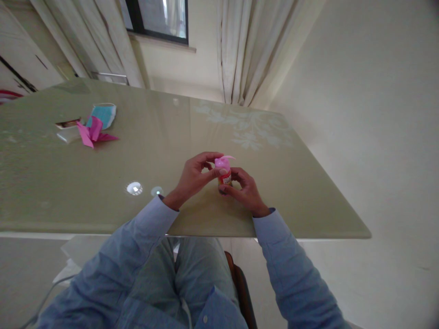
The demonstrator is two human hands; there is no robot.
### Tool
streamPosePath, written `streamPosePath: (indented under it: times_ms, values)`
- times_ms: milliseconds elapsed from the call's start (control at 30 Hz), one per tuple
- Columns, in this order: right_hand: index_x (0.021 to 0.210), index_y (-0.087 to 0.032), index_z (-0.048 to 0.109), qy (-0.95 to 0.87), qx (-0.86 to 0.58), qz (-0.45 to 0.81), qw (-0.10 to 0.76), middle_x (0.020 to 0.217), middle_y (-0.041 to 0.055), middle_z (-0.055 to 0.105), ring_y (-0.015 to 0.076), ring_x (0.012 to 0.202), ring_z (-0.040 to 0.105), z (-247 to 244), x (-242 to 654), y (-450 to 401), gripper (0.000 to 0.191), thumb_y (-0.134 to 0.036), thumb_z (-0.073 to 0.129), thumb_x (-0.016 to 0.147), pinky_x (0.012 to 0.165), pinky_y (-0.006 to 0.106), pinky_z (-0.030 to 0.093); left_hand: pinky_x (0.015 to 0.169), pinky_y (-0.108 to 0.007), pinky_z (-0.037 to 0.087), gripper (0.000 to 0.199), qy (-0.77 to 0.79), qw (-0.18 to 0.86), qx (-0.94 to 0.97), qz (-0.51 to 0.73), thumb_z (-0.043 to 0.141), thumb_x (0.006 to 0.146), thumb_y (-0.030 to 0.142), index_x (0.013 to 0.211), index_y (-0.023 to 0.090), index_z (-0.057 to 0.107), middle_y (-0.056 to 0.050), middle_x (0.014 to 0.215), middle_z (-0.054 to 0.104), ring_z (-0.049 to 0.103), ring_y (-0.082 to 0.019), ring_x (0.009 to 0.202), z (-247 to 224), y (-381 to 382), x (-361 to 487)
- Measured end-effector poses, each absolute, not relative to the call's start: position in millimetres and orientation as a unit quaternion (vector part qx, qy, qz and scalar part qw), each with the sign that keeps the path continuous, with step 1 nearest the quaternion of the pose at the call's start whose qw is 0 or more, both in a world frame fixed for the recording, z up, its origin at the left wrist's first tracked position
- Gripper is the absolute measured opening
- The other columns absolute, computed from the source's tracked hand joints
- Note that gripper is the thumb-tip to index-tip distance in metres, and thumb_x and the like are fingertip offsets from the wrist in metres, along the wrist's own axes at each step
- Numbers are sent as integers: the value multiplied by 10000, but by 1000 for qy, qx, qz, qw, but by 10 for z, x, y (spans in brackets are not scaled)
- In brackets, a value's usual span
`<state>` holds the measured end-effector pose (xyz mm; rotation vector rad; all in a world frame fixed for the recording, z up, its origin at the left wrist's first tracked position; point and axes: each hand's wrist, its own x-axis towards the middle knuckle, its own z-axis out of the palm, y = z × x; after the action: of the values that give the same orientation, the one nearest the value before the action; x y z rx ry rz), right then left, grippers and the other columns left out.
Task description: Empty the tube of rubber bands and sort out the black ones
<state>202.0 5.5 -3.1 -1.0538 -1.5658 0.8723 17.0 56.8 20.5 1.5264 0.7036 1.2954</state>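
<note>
A small bottle (224, 177) with a pink top and a red label is held between my two hands, just above or on the glossy table (164, 137). From its pink top a thin pale pink strip sticks out to the right. My left hand (199, 172) closes on the upper part, with the thumb across the front and the fingers behind. Lower down, my right hand (245, 189) pinches the bottle's body from the right. My fingers cover part of the label, and its print is too small to read.
On the table's left lie a pink folded-paper figure (93, 132), a blue face mask (104, 114), a small clear packet (68, 134) and a dark flat piece (68, 123). Curtains (240, 50) and a wall border the far side. The table's front edge runs under my forearms.
</note>
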Motion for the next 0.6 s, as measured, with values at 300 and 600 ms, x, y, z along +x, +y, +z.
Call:
streamPosePath:
  times_ms: [300, 600]
  values:
    - [1021, -220, 672, -641, -431, 387, 504, 945, 30, 721, 178, 838, 675, -51, 2038, 73, 405, -430, 841, 719, 781, 337, 548, 843, -321, 550, 455, 248, 557, 599, 519, 808, 773, 413, 1145, 170, 710, -125, 1145, 737, 701, -205, 964, 181, 554, 192]
    - [1027, -228, 657, -637, -460, 350, 510, 973, 21, 697, 157, 804, 633, -56, 2019, 71, 404, -393, 846, 711, 741, 313, 525, 654, -243, 504, 480, 318, 501, 612, 523, 878, 646, 394, 1027, 156, 709, -66, 941, 734, 651, -149, 768, 198, 581, 249]
